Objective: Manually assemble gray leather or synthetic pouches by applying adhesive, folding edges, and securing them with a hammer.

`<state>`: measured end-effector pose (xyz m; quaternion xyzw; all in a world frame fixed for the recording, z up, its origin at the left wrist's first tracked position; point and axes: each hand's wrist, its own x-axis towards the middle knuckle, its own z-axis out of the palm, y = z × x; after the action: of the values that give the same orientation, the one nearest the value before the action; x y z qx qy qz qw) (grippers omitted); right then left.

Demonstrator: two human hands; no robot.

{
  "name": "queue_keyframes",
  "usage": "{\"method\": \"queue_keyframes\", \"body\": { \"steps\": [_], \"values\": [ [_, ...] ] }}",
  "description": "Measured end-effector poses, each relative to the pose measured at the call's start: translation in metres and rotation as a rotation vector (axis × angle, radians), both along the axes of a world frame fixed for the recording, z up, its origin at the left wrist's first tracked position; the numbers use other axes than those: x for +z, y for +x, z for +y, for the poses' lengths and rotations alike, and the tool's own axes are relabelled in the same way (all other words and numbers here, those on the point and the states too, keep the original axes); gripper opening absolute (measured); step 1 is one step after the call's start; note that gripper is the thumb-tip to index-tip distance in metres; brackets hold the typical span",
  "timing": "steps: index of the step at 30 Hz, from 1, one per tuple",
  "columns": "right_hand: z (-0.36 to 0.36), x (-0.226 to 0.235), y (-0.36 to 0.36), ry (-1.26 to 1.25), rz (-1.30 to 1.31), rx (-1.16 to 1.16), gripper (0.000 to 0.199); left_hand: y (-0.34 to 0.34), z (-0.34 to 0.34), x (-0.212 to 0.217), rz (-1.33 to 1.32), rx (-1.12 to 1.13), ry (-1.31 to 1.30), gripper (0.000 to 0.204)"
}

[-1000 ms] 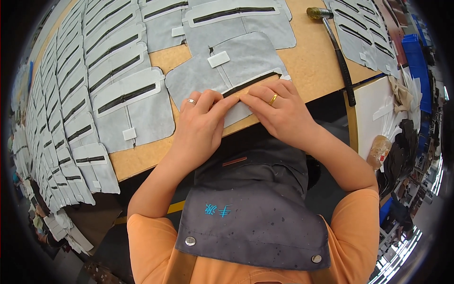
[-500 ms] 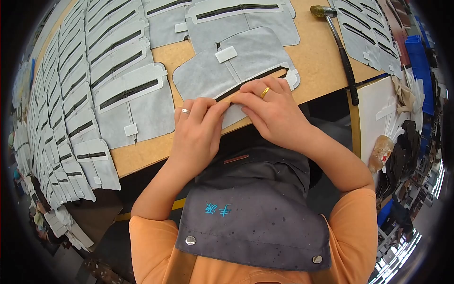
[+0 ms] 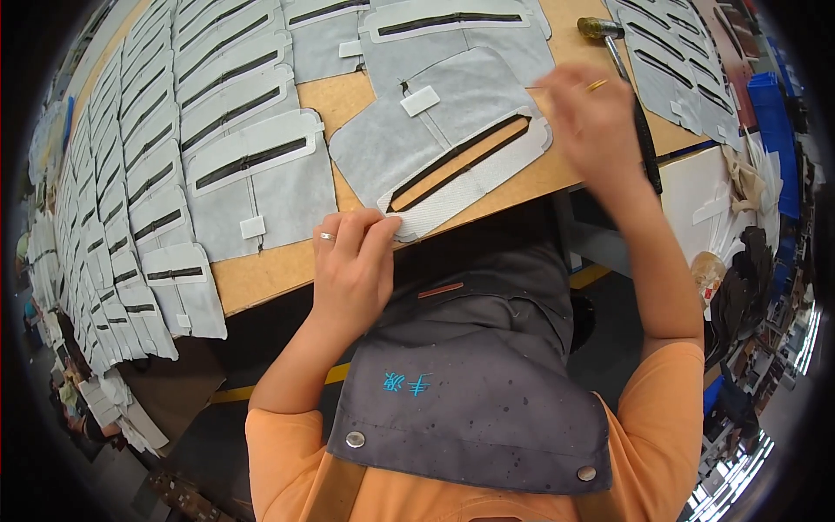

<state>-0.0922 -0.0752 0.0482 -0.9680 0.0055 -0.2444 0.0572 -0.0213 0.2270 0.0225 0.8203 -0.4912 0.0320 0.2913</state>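
A grey fabric panel (image 3: 383, 143) lies slanted at the front edge of the wooden table (image 3: 348, 91). Its long slot has black edges and shows the wood through it, with a white textured strip (image 3: 465, 196) along the near side. A small white tab sits further up the panel. My left hand (image 3: 352, 265) pinches the panel's near left corner between thumb and fingers. Off the panel's right end, my right hand (image 3: 591, 126) is raised and blurred by motion, close to the hammer (image 3: 602, 29); its fingers cannot be made out clearly.
Rows of overlapping grey panels (image 3: 252, 196) with black slots cover the table's left side. Other panels (image 3: 452, 43) lie behind, and more (image 3: 678, 70) at the far right. A white board (image 3: 687, 196) and a blue bin (image 3: 765, 113) stand to the right.
My right hand has let go of the slot's edge and moved up and right, off the panel. The left hand has shifted down to the near corner. The slot is now uncovered and spread wider.
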Motion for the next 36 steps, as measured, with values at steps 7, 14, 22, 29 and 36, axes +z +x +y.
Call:
{"method": "queue_keyframes", "body": {
  "steps": [7, 14, 22, 29, 36],
  "values": [
    [-0.115, -0.027, -0.039, -0.101, 0.265, -0.673, 0.037, -0.018, -0.047, 0.001, -0.082, -0.180, -0.050, 0.035],
    [0.024, 0.073, -0.052, 0.785, 0.141, -0.307, 0.045, -0.022, -0.040, -0.014, -0.132, -0.151, -0.042, 0.041],
    [0.054, 0.058, -0.059, 0.460, 0.320, 0.038, 0.056, -0.020, -0.042, -0.010, -0.130, -0.159, -0.019, 0.039],
    [0.055, 0.022, -0.080, 0.550, 0.592, -0.043, 0.050, -0.019, -0.044, -0.007, -0.116, -0.172, 0.008, 0.038],
    [-0.008, 0.020, -0.058, 0.510, 0.099, -0.349, 0.045, -0.007, -0.045, 0.004, -0.200, -0.236, 0.030, 0.038]
  ]
}}
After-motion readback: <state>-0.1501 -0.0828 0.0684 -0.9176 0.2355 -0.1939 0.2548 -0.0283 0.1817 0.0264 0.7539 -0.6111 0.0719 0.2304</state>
